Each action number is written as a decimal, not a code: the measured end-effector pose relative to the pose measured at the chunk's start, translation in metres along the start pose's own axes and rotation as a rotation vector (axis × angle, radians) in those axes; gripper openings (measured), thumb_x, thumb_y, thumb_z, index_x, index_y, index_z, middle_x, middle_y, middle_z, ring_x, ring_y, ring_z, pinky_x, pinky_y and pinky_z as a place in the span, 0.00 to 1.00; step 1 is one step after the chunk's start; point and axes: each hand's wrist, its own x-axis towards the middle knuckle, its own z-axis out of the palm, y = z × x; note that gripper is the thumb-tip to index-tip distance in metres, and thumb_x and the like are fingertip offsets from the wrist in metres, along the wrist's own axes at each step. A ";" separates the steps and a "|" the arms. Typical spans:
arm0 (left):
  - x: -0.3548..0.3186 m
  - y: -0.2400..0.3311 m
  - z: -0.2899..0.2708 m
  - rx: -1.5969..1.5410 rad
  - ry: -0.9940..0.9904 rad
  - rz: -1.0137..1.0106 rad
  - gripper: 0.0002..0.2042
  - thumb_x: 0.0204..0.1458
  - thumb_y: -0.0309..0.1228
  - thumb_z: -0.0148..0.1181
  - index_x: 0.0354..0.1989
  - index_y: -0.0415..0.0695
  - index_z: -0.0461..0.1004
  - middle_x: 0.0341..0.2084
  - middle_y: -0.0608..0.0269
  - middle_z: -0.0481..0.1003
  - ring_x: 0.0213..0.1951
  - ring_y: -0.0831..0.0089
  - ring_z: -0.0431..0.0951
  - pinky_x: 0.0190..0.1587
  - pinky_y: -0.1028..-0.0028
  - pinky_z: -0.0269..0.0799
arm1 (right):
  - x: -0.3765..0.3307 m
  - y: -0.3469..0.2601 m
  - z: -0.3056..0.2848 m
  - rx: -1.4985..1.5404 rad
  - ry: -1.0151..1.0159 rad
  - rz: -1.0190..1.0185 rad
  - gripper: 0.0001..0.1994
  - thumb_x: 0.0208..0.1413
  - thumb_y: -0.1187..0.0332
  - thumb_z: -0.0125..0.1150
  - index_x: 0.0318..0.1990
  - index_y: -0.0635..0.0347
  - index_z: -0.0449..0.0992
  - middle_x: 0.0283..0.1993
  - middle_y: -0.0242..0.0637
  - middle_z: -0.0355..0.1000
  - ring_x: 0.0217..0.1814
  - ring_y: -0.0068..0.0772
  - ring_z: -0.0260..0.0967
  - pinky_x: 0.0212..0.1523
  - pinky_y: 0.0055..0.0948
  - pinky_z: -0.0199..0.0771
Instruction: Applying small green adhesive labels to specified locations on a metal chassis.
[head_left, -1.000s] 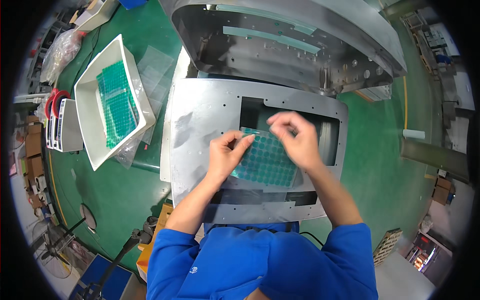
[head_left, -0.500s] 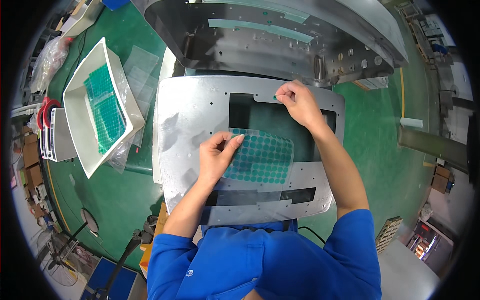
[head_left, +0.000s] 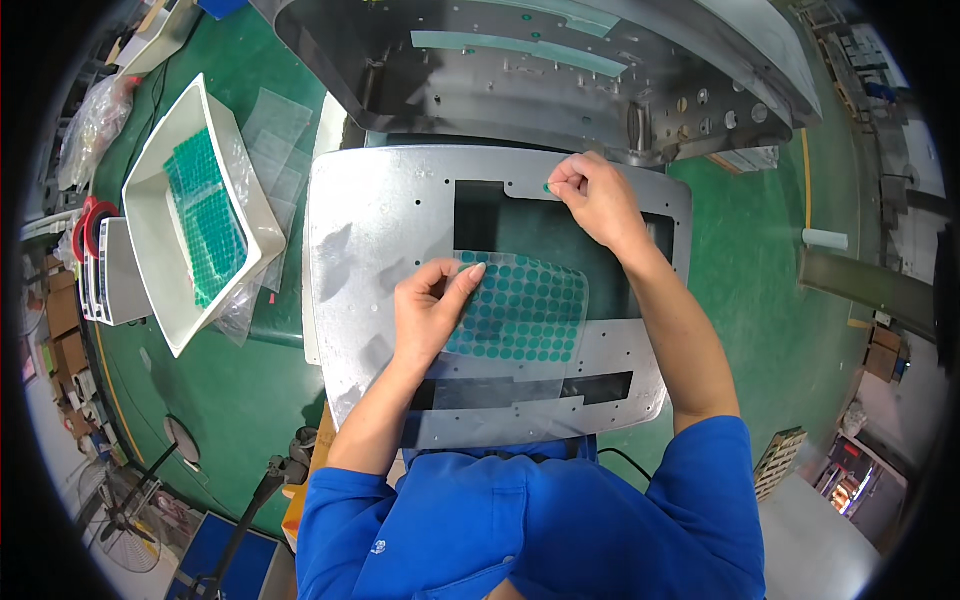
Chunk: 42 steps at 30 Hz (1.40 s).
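Observation:
Between the thumb and fingers of my left hand (head_left: 430,305) is the upper left edge of a clear sheet of round green stickers (head_left: 525,315). The sheet hangs over a grey metal panel (head_left: 375,235) with rectangular cutouts and small holes. At the panel's far edge, just right of the notch in the large cutout, my right hand (head_left: 598,200) pinches a small green round sticker (head_left: 547,188). The sticker is at or just above the metal; whether it touches cannot be made out. Its far side is partly hidden by my fingertips.
Beyond the panel stands a large dark metal housing (head_left: 500,95) with holes and pale green strips. On the left, a white bin (head_left: 265,235) holds more green sticker sheets (head_left: 205,215), with clear plastic sheets (head_left: 280,120) beside it. A fan (head_left: 130,545) stands at lower left.
Both hands stay in nearly the same places, the right still pinching the green sticker near the panel's far edge. The whole view has shifted slightly.

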 end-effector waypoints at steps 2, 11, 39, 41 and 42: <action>0.000 -0.001 0.000 0.009 0.008 0.007 0.09 0.46 0.30 0.60 0.22 0.37 0.71 0.11 0.75 0.65 0.14 0.89 0.59 0.16 0.86 0.51 | 0.002 0.002 -0.001 0.075 -0.002 0.012 0.05 0.41 0.70 0.60 0.27 0.58 0.72 0.23 0.31 0.64 0.25 0.28 0.63 0.29 0.26 0.63; -0.016 0.010 -0.005 0.029 -0.085 0.163 0.07 0.47 0.28 0.59 0.22 0.38 0.72 0.13 0.75 0.64 0.17 0.88 0.60 0.18 0.85 0.52 | 0.007 0.000 -0.007 0.123 0.004 -0.020 0.08 0.39 0.70 0.62 0.28 0.61 0.73 0.23 0.31 0.69 0.24 0.23 0.64 0.25 0.23 0.62; -0.028 -0.005 0.052 0.015 -0.180 0.088 0.05 0.47 0.28 0.59 0.26 0.39 0.73 0.17 0.76 0.68 0.18 0.90 0.61 0.19 0.88 0.53 | -0.142 0.120 -0.066 0.355 0.331 0.278 0.03 0.46 0.76 0.56 0.30 0.65 0.72 0.28 0.28 0.65 0.28 0.15 0.58 0.30 0.17 0.60; -0.029 -0.006 0.052 0.020 -0.177 0.069 0.05 0.47 0.27 0.59 0.26 0.39 0.73 0.17 0.76 0.68 0.18 0.90 0.61 0.19 0.88 0.53 | -0.140 0.116 -0.068 0.306 0.307 0.297 0.04 0.45 0.74 0.56 0.29 0.64 0.72 0.29 0.31 0.64 0.27 0.20 0.60 0.31 0.20 0.63; -0.029 -0.006 0.052 0.022 -0.175 0.060 0.05 0.47 0.27 0.59 0.27 0.39 0.73 0.17 0.76 0.68 0.18 0.90 0.61 0.19 0.88 0.53 | -0.139 0.114 -0.070 0.281 0.295 0.306 0.04 0.45 0.74 0.56 0.29 0.64 0.72 0.29 0.33 0.64 0.27 0.23 0.61 0.32 0.22 0.64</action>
